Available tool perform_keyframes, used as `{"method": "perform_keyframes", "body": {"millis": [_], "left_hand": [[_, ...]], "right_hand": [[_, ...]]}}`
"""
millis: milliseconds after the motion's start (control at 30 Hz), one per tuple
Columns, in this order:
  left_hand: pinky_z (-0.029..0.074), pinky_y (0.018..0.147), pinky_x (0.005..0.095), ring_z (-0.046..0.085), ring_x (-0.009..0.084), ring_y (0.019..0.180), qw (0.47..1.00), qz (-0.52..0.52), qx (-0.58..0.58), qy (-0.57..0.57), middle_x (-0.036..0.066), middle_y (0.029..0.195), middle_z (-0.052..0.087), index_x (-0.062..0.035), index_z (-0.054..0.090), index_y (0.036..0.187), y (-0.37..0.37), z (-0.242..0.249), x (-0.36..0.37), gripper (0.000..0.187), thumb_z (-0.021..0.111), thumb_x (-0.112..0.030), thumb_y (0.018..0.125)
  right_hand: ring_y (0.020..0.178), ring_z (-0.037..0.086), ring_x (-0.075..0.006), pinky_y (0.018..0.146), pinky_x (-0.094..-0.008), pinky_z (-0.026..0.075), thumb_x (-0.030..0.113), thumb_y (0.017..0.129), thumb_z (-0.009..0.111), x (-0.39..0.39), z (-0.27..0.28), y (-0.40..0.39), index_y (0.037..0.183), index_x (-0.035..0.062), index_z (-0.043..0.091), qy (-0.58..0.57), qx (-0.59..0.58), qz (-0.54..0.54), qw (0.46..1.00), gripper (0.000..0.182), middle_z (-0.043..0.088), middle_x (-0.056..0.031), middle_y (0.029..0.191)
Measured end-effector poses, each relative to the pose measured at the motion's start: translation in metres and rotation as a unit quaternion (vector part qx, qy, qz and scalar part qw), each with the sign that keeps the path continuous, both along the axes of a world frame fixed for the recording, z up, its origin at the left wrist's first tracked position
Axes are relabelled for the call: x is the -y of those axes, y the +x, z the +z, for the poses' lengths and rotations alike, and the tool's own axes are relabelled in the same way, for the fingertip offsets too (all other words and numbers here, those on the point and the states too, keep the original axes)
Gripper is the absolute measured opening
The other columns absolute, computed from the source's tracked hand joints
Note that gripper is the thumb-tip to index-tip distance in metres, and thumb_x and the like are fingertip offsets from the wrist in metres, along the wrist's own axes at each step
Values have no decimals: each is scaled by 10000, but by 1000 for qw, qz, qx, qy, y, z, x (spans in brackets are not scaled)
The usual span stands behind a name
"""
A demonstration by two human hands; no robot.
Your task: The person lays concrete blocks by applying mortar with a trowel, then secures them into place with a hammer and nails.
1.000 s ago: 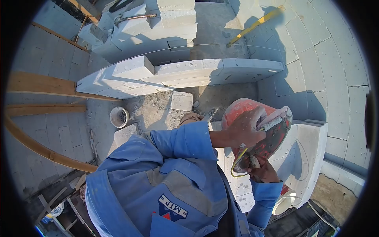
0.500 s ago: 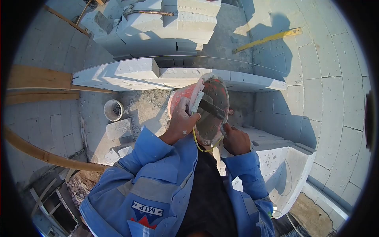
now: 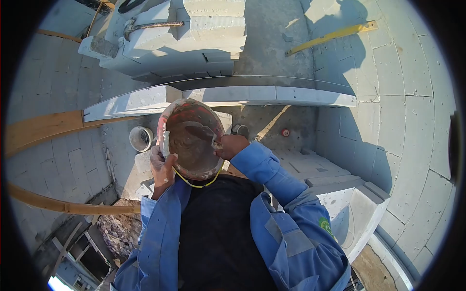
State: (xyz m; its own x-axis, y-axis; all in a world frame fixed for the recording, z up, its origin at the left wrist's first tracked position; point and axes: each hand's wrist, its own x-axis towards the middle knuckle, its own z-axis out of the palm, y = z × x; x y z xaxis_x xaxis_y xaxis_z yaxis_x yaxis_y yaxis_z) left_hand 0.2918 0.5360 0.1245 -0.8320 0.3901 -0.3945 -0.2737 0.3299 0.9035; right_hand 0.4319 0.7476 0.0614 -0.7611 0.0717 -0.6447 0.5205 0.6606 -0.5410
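Observation:
A red bucket (image 3: 166, 121) with a mortar-crusted rim is in front of my chest, its opening facing the camera. Grey wet mortar (image 3: 189, 155) lies inside. My left hand (image 3: 163, 169) is closed on the bucket's left rim, thumb on the near side. At the opposite rim my right hand (image 3: 230, 147) is closed round the handle of what looks like a trowel, whose blade is partly visible in the mortar. The handle is mostly hidden by the fingers. A yellow bucket handle (image 3: 199, 185) hangs below the near rim.
Beyond the bucket runs a low white block wall (image 3: 257, 93) with a string above it. Stacked blocks with a hammer (image 3: 155, 25) are farther back. A white bucket (image 3: 141, 138) stands left, near curved wooden boards (image 3: 58, 206). A yellow level (image 3: 332, 38) leans on the right wall.
The bucket and both hands have moved left in the view. The bucket's opening now faces the camera more fully, and the tool has shifted inside it, with less of its blade showing.

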Motion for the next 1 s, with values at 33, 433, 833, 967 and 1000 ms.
{"method": "perform_keyframes", "body": {"millis": [33, 433, 833, 967, 1000], "left_hand": [[439, 645, 266, 510, 113, 691, 999, 34, -4, -2, 41, 851, 571, -16, 550, 1028, 4, 4, -1, 317, 644, -100, 737], [416, 549, 229, 486, 92, 584, 975, 216, -19, -51, 28, 761, 567, -27, 532, 1029, 47, 39, 38, 348, 656, -97, 712], [474, 553, 218, 543, 97, 591, 958, 276, 21, -69, 30, 774, 590, -22, 530, 1039, 81, 35, 72, 284, 627, -50, 774], [459, 565, 209, 520, 72, 589, 966, 246, 39, -68, 20, 794, 582, -25, 521, 1100, 73, 49, 48, 315, 593, -51, 794], [438, 545, 205, 504, 65, 578, 967, 244, 49, -50, 12, 792, 571, -29, 518, 1107, 70, 54, 35, 317, 584, -49, 798]], "right_hand": [[906, 685, -342, 781, -448, 536, 382, 874, 665, -3, -20, -2, 1127, 30, 669, -66, -95, -66, 991, 434, 709, -186, 955], [747, 669, -332, 735, -404, 524, 254, 910, 608, -109, -240, -69, 928, 22, 704, -122, -300, -273, 906, 252, 683, -167, 779], [737, 686, -202, 649, -350, 555, 213, 886, 644, -102, -304, -114, 1123, 71, 654, -340, -156, -497, 783, 277, 718, -72, 897], [827, 696, -176, 700, -320, 540, 293, 938, 583, -66, -248, -168, 1137, 103, 636, -497, -49, -449, 741, 281, 723, -60, 975], [923, 693, -188, 759, -353, 546, 298, 963, 582, -62, -256, -175, 1203, 98, 618, -530, -41, -414, 739, 315, 718, -67, 1029]]}}
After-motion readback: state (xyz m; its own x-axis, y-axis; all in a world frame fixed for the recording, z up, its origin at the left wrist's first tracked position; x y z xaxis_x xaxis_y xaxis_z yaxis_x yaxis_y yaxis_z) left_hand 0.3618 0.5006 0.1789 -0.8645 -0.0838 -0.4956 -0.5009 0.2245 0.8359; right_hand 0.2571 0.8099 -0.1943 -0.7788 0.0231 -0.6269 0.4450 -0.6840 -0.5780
